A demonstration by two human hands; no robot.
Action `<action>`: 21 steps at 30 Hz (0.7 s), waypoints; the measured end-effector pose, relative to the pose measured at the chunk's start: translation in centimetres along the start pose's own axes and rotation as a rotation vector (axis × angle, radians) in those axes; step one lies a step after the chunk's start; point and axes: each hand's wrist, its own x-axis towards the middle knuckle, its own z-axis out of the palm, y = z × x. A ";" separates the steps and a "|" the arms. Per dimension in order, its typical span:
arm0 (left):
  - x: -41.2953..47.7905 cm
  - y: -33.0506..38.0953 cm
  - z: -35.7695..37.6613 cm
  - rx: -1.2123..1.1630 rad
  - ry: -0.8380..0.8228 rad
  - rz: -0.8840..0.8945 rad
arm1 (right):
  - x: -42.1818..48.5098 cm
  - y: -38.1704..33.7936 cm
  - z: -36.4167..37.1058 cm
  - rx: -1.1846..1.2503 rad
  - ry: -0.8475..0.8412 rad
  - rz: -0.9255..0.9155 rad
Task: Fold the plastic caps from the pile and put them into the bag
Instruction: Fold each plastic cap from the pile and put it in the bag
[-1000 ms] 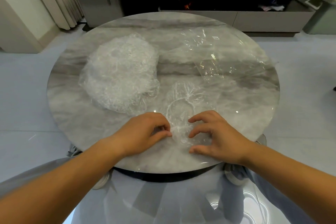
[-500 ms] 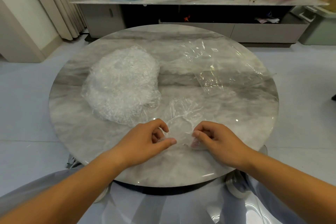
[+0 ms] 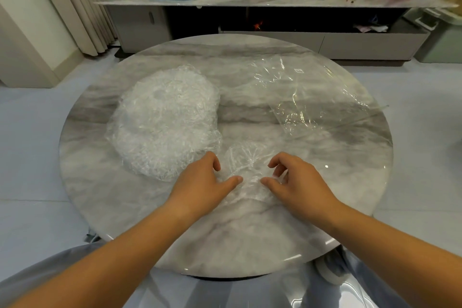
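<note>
Grip: left hand and right hand each pinch the near edge of one clear plastic cap lying on the desk. Pile of caps just left, clear bag back right.

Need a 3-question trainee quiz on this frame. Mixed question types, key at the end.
1. Multiple choice: what lies between the left hand and the right hand? A) a single cap B) a towel C) a sponge
2. True or false: the bag lies on the table, to the right of the pile of caps.
3. Short answer: which is nearer the person, the pile of caps or the single cap?

Key: 1) A. 2) True. 3) The single cap.
</note>
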 end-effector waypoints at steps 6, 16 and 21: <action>0.0 -0.3 0.4 0.191 0.035 0.038 | -0.6 0.3 0.1 -0.127 -0.034 -0.024; -0.2 0.4 0.9 -0.088 0.057 0.052 | -0.4 -0.2 -0.4 -0.166 -0.044 0.029; 0.2 0.2 1.3 -0.089 0.050 0.063 | 0.7 -0.8 -1.6 -0.223 0.065 -0.041</action>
